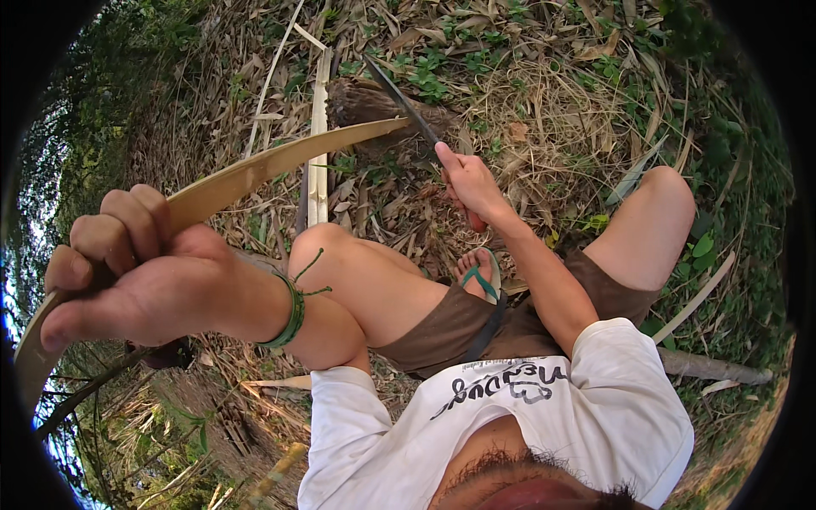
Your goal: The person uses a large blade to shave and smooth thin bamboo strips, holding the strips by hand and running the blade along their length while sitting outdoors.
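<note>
My left hand (140, 263), with a green cord bracelet at the wrist, is closed around a long, flat, pale strip (272, 166) that looks like split bamboo. The strip bends out past the hand at the far left, and its other end reaches right toward a log. My right hand (469, 183) grips the handle of a knife (404, 102), whose dark blade slants up and to the left. The strip's tip meets or nearly meets the blade near the handle; whether they touch I cannot tell.
A short log (361, 102) lies on the leaf litter behind the blade. Another pale split strip (319, 119) stretches away from beside my left knee. My sandalled foot (480, 274) rests between my bent legs. At the right lies a thin grey branch (714, 367), with green plants around.
</note>
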Demonstrator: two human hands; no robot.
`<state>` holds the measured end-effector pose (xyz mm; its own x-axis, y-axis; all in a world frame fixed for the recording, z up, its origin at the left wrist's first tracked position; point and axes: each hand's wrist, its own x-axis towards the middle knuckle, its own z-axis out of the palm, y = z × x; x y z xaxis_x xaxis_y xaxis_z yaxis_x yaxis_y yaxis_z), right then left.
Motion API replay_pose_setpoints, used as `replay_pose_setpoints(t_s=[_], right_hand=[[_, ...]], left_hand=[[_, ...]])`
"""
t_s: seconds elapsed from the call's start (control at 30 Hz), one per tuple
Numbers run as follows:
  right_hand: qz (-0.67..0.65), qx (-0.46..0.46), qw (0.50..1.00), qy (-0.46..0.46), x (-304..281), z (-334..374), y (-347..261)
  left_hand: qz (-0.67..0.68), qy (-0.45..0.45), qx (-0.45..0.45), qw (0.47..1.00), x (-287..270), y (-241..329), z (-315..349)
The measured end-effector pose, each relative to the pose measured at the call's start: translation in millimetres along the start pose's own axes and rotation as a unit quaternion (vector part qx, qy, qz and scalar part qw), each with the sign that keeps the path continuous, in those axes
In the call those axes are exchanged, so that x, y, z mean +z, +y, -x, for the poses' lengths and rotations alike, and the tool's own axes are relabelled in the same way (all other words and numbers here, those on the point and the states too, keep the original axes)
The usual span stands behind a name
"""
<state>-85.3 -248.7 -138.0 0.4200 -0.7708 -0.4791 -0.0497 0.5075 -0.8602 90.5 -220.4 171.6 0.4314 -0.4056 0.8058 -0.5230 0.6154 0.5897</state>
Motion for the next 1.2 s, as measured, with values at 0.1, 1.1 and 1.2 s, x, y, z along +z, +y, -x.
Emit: replay_pose_setpoints(t_s=[0.1, 1.1, 1.2], right_hand=[[-0.060, -0.155, 0.985, 0.034, -9, 24, -64], [-0.101, -0.005, 0.990, 0.102, -18, 7, 28], [-0.117, 0.011, 0.986, 0.122, -26, 6, 32]], left_hand=[[-0.030, 0.022, 0.009, 0.999, -9, -4, 0], [-0.046, 0.068, -0.024, 0.996, 15, 5, 25], [-0.070, 0.090, -0.028, 0.993, 21, -5, 27]])
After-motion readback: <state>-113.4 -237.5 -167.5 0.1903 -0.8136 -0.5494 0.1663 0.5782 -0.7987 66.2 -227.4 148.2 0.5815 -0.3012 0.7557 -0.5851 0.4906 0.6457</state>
